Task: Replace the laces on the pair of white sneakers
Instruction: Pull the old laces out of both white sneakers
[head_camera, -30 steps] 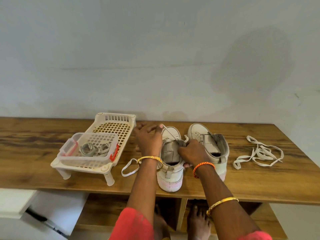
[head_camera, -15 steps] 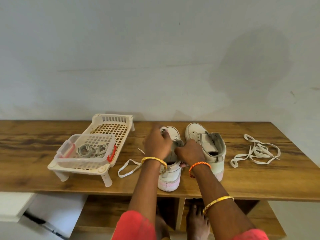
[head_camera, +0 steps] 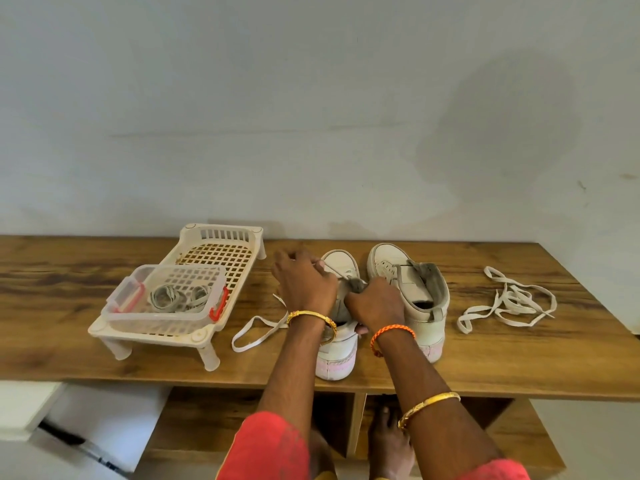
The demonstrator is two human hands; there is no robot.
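Two white sneakers stand side by side on the wooden table (head_camera: 485,368), toes toward the wall. My left hand (head_camera: 303,284) hovers over the left sneaker (head_camera: 337,351) and pinches a white lace (head_camera: 258,332) that runs from the eyelets and trails in a loop onto the table at the left. My right hand (head_camera: 375,301) grips the tongue and collar of the same shoe. The right sneaker (head_camera: 412,289) has no lace and its tongue stands up.
A cream plastic rack (head_camera: 221,244) stands at the left and carries a clear box (head_camera: 166,306) with rolled laces inside. A loose pile of white laces (head_camera: 509,299) lies at the right. The wall is close behind. My bare feet show under the table.
My left hand went from the toe down onto the eyelets, then shifted left, drawing the lace taut. My right hand stayed on the shoe's tongue. The lace loop on the table lies about the same.
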